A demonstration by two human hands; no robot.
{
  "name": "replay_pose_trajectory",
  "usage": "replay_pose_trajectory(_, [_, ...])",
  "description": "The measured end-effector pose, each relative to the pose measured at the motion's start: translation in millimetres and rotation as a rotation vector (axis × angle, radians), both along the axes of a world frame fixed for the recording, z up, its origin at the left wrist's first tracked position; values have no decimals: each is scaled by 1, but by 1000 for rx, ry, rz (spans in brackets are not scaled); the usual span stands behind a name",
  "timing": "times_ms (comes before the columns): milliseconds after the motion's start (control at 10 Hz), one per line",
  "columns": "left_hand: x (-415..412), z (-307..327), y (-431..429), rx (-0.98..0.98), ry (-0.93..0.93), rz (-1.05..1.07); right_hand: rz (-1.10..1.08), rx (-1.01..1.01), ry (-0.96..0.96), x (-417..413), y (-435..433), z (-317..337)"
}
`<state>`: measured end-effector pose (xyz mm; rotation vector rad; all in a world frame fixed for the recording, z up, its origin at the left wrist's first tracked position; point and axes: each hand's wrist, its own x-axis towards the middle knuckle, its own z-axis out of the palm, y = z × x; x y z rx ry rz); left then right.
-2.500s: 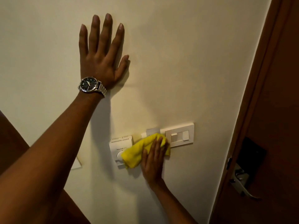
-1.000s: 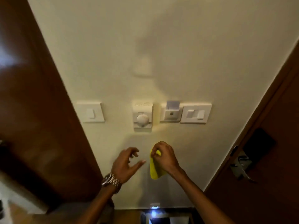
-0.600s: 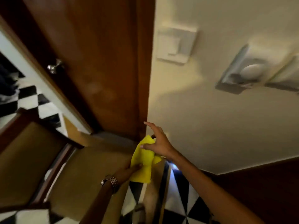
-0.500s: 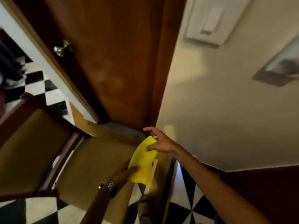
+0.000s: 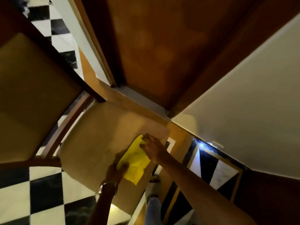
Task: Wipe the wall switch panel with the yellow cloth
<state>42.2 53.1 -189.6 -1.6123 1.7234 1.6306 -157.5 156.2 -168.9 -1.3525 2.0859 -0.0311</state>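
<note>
Looking down, the camera shows both hands low over a chair. The left hand (image 5: 119, 169), with a metal wristwatch (image 5: 108, 189) on the wrist, pinches the near end of the bright yellow microfibre cloth (image 5: 134, 161); its fingers are closed on the fabric. The right hand (image 5: 152, 147) holds the far end of the same cloth, fingers bent over the edge, so the cloth is stretched between the two hands.

Under them lies the beige padded seat of a wooden-framed chair (image 5: 90, 140), and the cloth rests on or just above this seat near its right edge; I cannot tell which. Around the chair is a black and white checked floor (image 5: 45, 189).

Farther away stand the dark brown wooden door (image 5: 154, 46) and the cream painted wall (image 5: 251, 103).

One second ago the switch panel filled the middle of the view and only the right hand held the cloth under it; now the panel is out of sight. In my judgement the wiping is finished, and the cloth is being laid down or folded on the seat.
</note>
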Motion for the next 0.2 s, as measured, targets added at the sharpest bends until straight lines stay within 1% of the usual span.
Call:
replay_pose_trajectory(100, [-1,4,1,-128,-228,-208,156,48,155,3,11,-9])
replay_pose_trajectory(200, [-16,34,-2,-329,-82,-379,197,-22,147,-8,22,14])
